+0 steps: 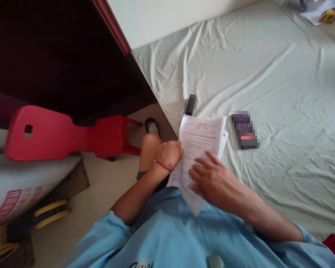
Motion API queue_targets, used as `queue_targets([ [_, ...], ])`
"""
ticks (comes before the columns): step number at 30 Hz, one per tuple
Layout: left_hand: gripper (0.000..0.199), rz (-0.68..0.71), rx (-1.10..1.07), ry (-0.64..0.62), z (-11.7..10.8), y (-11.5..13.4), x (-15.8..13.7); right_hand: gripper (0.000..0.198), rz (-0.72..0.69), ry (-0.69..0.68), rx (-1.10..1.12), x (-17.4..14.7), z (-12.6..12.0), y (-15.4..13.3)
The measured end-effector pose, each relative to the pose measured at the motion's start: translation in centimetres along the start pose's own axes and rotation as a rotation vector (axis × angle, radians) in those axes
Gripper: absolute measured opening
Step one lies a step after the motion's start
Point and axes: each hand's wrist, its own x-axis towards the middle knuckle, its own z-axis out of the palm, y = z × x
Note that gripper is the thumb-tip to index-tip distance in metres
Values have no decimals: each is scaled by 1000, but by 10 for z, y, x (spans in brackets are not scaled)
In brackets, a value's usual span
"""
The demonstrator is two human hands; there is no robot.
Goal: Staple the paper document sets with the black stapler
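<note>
A stack of printed papers [202,132] lies at the edge of the sheet-covered bed, its near corner hanging over my lap. My left hand [169,153], with a red string on the wrist, is closed on the left edge of the stack. Over the right half of the top page is my right hand [212,176], fingers spread and slightly blurred; whether it touches the page is hard to see. A small black box-shaped object [190,105] rests just beyond the papers' top edge. To their right lies a phone [245,130] with a pixelated screen.
The bed [281,96] has a wrinkled pale green sheet. A red plastic chair [83,137] stands on the floor at left, near a printed white sack [30,182]. Toward the far right corner sits a yellow object [329,15] on white paper. My bent leg [150,149] is beside the bed.
</note>
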Motion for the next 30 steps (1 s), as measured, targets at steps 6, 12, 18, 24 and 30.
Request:
queue_targets([
  [6,34,11,-277,50,9,-30,8,19,409,-89,-198,-21,7,74],
  [12,38,31,-1050,-29,55,-53,6,32,470,38,-226,-25,9,95],
  [18,82,38,-1234,-140,80,-40,-13,52,481,417,-250,22,11,121],
  [24,75,15,-1394,-163,75,-37,-21,44,439,300,-335,43,4,148],
  [30,67,-96,-1572,-259,76,-40,-24,37,566,206,-377,35,-3,141],
])
